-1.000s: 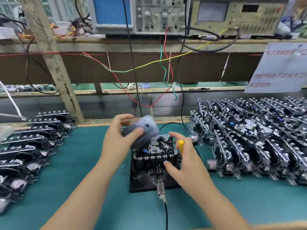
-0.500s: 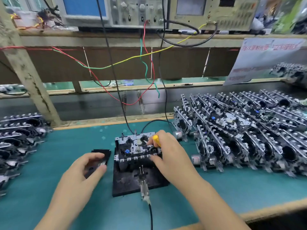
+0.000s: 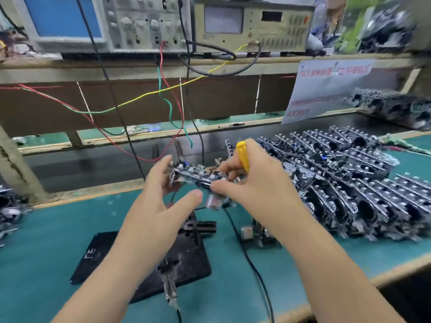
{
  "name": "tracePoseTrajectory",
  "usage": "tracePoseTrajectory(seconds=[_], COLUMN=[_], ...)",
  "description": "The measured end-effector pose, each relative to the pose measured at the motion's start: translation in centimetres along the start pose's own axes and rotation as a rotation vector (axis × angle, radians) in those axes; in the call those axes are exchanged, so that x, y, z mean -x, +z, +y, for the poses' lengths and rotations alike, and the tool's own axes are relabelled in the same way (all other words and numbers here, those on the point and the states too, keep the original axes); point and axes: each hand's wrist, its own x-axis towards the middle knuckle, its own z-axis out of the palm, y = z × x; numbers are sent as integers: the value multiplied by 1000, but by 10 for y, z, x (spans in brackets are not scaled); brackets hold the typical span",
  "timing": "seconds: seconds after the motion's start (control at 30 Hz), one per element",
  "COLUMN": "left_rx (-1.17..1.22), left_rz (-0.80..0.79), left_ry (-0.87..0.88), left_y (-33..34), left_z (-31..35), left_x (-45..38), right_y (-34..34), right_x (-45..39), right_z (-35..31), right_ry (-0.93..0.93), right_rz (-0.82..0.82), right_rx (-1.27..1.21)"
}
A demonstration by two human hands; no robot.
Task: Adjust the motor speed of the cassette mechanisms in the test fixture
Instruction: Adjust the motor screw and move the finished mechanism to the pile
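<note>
1. Held up above the counter (image 3: 46, 264): one cassette mechanism (image 3: 198, 176), a flat metal plate crowded with small silvery parts, a blue dot near its far left corner and a stubby cylindrical motor hanging beneath; blurred by motion.
2. Pinched at its right edge by the right hand (image 3: 254, 183), thumb under, fingers over; tucked in the same grip, a small screwdriver with a smooth yellow plastic handle (image 3: 242, 156) pointing up.
3. Spread wide at the mechanism's left end: the left hand (image 3: 163, 197), fingertips touching or nearly touching the plate, thumb stretched out below. Firm hold or not: cannot tell.
4. Below, on the teal matte mat: the black test fixture (image 3: 186, 259), a square dull slab with raised black blocks, white scuffs, and a metal clip and cable at its near edge.
5. Just left of the fixture, partly under the left forearm: a flat black cassette (image 3: 95, 257) with faint writing.
6. Right: dense rows of like mechanisms (image 3: 361, 183), glossy black and bright metal, leaning on one another.
7. Far shelf: beige boxy test instruments (image 3: 251, 24) with knobs; red, green, yellow and black wires drooping down.
</note>
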Motion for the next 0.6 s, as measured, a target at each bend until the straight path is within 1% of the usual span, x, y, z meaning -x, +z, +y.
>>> tracePoseTrajectory(seconds=[0.07, 0.13, 0.2, 0.33, 0.5, 0.6], left_rx=[-13, 26, 60, 177, 100, -49], left_rz=[-71, -108, -154, -307, -446, -509], left_ry=[52, 79, 76, 54, 89, 109], left_y=[24, 49, 76, 126, 161, 171], left_z=[15, 27, 38, 51, 58, 57], left_x=[-16, -37, -56, -80, -99, -97], right_y=[-24, -46, -65, -99, -125, -126], right_x=[-8, -17, -26, -43, -51, -47], right_z=[11, 24, 40, 80, 123, 141], right_ry=[-6, -18, -30, -32, 14, 111], right_rz=[81, 158, 223, 353, 466, 443], right_rx=[85, 179, 284, 513, 586, 596])
